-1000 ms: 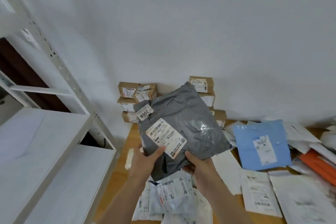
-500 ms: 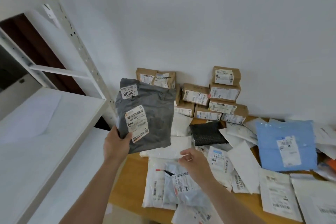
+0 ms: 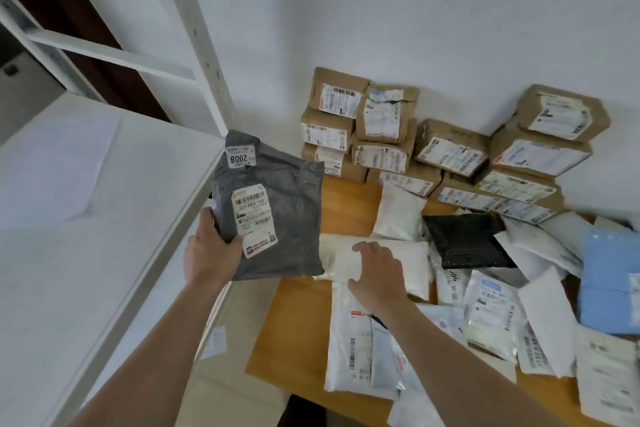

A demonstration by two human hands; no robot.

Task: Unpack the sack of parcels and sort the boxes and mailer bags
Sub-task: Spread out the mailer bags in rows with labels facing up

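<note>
My left hand [image 3: 211, 258] grips the lower left corner of a grey mailer bag [image 3: 287, 211] with a white shipping label and a "2008" sticker, held up between the white shelf and the table. My right hand [image 3: 375, 272] lies palm down, fingers spread, on a white mailer bag [image 3: 412, 263] on the wooden table [image 3: 298, 322]. Brown cardboard boxes [image 3: 446, 152] are stacked against the wall at the back of the table. Several white mailer bags [image 3: 353, 350] lie spread over the table.
A white metal shelf unit [image 3: 104, 204] stands at the left, its upright post [image 3: 197, 42] near the grey bag. A black mailer [image 3: 467, 239] lies mid-table and a blue mailer [image 3: 609, 281] at the right edge. The white wall rises behind the boxes.
My right hand let go of the grey bag and dropped onto the white mailer on the table. My left hand carried the grey bag to the left, toward the shelf.
</note>
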